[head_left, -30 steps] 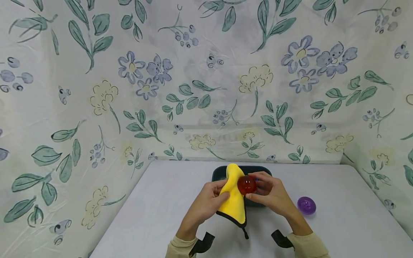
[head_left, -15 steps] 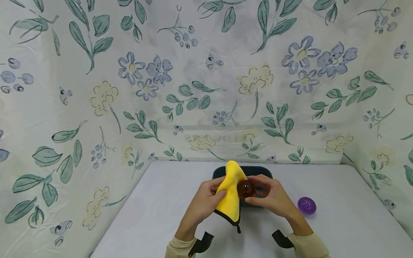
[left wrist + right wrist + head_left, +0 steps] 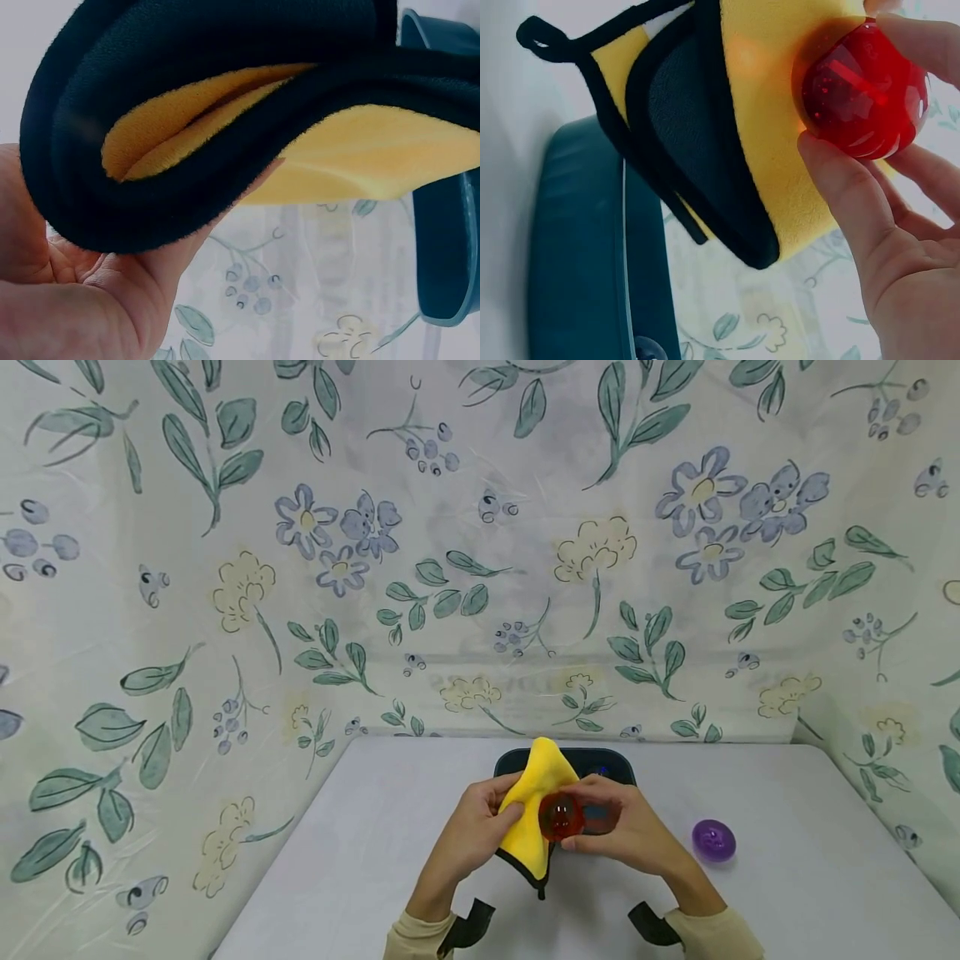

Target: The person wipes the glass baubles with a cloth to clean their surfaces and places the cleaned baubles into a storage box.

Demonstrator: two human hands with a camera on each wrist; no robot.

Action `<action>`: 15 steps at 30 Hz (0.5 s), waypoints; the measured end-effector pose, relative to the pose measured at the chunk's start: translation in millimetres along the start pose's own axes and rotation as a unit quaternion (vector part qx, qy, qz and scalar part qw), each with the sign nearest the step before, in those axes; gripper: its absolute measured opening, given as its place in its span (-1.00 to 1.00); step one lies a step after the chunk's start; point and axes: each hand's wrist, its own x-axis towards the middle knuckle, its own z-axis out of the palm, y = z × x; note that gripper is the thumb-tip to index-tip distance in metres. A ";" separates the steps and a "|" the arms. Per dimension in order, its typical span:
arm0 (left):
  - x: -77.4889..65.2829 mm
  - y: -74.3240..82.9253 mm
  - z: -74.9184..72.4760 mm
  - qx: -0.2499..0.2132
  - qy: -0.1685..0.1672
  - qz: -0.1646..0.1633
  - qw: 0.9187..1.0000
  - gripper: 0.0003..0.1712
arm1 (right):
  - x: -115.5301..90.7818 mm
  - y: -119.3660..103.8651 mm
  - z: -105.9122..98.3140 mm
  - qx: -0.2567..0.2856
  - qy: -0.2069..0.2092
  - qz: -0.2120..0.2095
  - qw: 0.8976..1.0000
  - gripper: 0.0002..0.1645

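Note:
My left hand (image 3: 472, 831) pinches a folded yellow cloth (image 3: 551, 768) with a black border, thumb on its near face. In the left wrist view, the dark reverse side of the cloth (image 3: 97, 202) curls over that hand. My right hand (image 3: 633, 831) grips a glossy, see-through red ball (image 3: 561, 817) between thumb and fingertips. The ball sits right against the yellow side, and the right wrist view shows a reddish glow on the cloth (image 3: 772, 112) around it. A small black loop (image 3: 544, 37) hangs from one corner of the cloth.
Behind the hands stands a dark teal tray (image 3: 510, 764), partly hidden, with a small blue thing (image 3: 602, 771) inside. A purple ball (image 3: 714, 841) rests on the white tabletop (image 3: 810, 860) at the right. A floral sheet (image 3: 480, 543) hangs behind the table.
The red ball in my right hand has moved left and toward me across the cloth. The cloth's lower corner has swung left. My left hand has kept its hold and barely moved.

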 end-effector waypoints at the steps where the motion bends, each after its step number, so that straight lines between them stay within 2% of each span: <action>1: 0.1 -0.4 -0.2 0.001 -0.001 0.001 1.000 -0.42 | 0.0 -0.6 0.5 0.003 -0.001 -0.001 1.000 -0.35; 15: 2.5 -4.1 -0.8 -0.001 -0.023 0.000 1.000 -0.46 | -0.4 -4.9 3.4 0.015 0.001 -0.015 1.000 -0.33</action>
